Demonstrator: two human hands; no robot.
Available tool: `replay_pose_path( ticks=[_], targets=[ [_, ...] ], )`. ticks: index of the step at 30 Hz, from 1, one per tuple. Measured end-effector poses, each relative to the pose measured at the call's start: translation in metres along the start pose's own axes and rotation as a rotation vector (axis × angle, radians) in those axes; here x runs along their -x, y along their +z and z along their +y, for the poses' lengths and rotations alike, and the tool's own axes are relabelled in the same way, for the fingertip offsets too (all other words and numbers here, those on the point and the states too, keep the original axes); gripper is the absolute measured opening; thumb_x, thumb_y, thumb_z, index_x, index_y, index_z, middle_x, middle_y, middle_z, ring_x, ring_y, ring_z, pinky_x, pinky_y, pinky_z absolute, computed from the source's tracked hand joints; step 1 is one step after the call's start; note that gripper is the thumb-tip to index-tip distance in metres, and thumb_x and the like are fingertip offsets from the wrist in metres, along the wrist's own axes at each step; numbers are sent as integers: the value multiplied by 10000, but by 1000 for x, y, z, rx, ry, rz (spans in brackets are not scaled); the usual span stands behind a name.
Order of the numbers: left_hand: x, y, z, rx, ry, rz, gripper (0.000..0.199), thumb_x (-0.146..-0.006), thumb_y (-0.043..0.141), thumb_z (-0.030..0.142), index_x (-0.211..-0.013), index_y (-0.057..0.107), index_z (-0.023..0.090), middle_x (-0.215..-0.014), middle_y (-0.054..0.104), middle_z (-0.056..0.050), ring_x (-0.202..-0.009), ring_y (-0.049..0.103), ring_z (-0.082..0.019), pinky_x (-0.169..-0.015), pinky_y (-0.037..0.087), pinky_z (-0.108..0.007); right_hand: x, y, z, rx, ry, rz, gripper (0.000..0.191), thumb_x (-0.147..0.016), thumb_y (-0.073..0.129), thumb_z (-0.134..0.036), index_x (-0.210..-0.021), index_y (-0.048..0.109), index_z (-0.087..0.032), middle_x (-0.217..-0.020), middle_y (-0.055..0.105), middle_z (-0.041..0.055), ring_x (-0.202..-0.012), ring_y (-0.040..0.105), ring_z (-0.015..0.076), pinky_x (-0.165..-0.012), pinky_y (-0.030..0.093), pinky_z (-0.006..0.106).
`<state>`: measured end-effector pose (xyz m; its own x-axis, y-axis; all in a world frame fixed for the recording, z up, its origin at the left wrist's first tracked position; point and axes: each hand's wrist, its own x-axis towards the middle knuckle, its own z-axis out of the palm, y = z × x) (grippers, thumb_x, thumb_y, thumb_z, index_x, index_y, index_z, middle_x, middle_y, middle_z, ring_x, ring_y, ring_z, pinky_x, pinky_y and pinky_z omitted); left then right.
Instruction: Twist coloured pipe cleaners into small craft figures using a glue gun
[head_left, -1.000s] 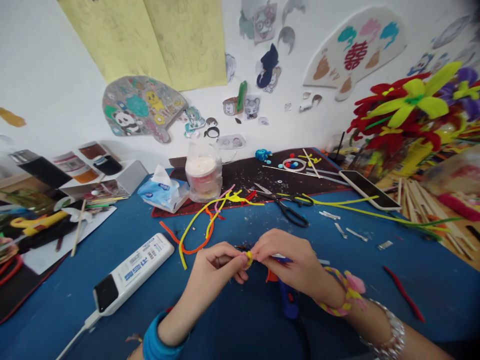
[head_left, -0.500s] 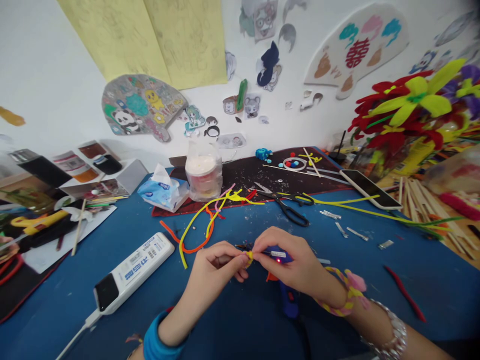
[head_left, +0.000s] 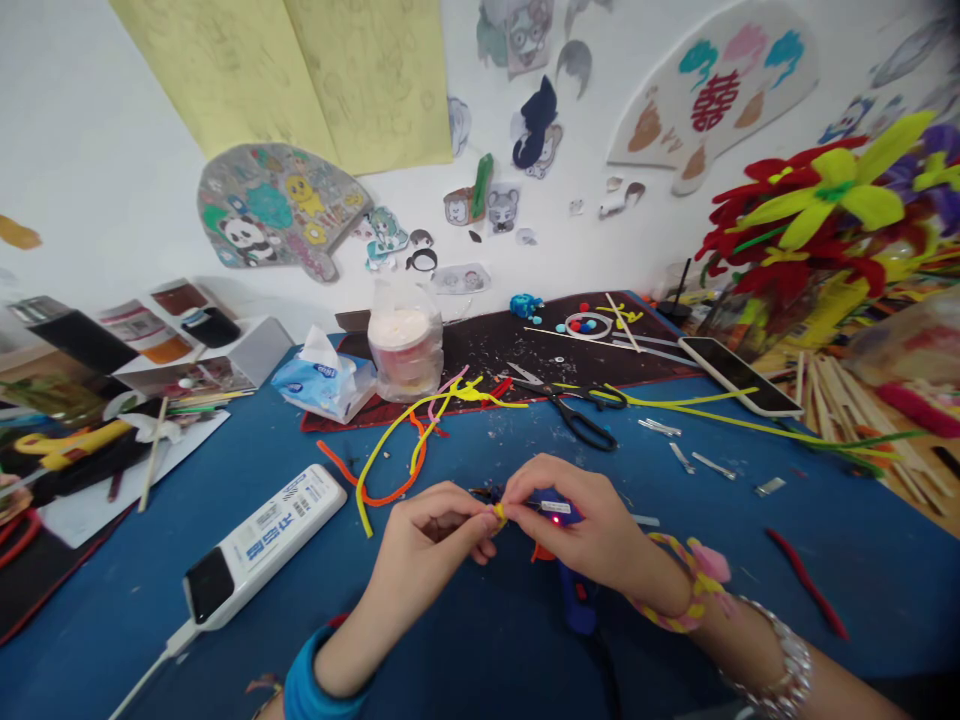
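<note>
Small yellow piece, one: pinched between the fingertips of left hand and right hand, over the blue tabletop. Blue tool, partly behind right hand. Beyond: yellow stem crossing orange stem; black-handled scissors, handles apart. Leftward: white device, corded.

- This looks like a craft corner, a place for making things.
- Scissors and bendy, fuzzy sticks lie on the blue table.
- Big fuzzy flowers stand on the right, near lots of thin wood sticks.
- Colored fans and little cut-out pictures are up on the white wall.
</note>
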<state>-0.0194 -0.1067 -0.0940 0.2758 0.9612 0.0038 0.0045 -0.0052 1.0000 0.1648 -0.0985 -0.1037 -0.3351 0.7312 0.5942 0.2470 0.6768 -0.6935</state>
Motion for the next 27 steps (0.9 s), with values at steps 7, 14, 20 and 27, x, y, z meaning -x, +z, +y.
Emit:
replay_pose_path(
  ticks=[7, 14, 20, 27],
  targets=[
    [-1, 0, -1, -28, 3, 1, 154, -717, 710, 275, -700, 690, 123, -677, 605, -29, -544, 627, -136, -498, 529, -224, 0, 3, 0, -2, 35, 7, 59, -826, 564, -151, -793, 543, -195, -781, 625, 11, -715, 580, 109, -671, 476, 232],
    [-7, -7, 1, -19, -12, 57, 173, -714, 713, 292, -697, 712, 119, -674, 633, -34, -560, 631, -129, -534, 540, -209, 8, -25, -20, 125, 18, 142, 104, -822, 553, -111, -852, 553, -210, -817, 638, 15, -773, 608, 129, -715, 494, 248],
    [-8, -12, -1, 27, -123, 104, 261, -702, 721, 345, -797, 710, 102, -702, 691, -70, -648, 660, -163, -621, 563, -247, 70, -22, -38, 434, -41, 49, 185, -812, 510, -101, -933, 589, -217, -808, 669, 26, -735, 646, 144, -677, 542, 236],
    [-3, -9, 1, -196, 78, 14, 177, -734, 693, 302, -800, 731, 143, -856, 704, -91, -742, 664, -174, -662, 554, -246, 117, -3, -25, 506, -72, 125, 261, -802, 485, -70, -1018, 578, -183, -936, 687, 68, -873, 663, 172, -782, 570, 250]
  ],
)
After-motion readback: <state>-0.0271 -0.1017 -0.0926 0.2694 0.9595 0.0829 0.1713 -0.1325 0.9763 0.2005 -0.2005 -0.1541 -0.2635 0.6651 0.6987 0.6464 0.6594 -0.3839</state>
